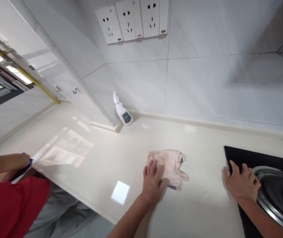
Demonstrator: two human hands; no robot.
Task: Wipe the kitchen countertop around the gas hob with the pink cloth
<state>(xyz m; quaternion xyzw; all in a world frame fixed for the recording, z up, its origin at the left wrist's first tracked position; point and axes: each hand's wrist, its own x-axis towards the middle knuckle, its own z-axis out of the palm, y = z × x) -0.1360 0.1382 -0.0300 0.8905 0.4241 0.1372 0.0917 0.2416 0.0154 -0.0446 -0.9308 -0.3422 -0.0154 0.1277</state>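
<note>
My left hand lies flat with fingers spread on a crumpled pale pink cloth, pressing it against the cream countertop. My right hand rests on the near left corner of a black cooktop, fingers stretched out and holding nothing, right beside a round steel burner ring.
A white spray bottle leans in the wall corner at the back. Wall sockets sit above it. At the left, another person in a red top holds a blue-handled thing near the counter's edge.
</note>
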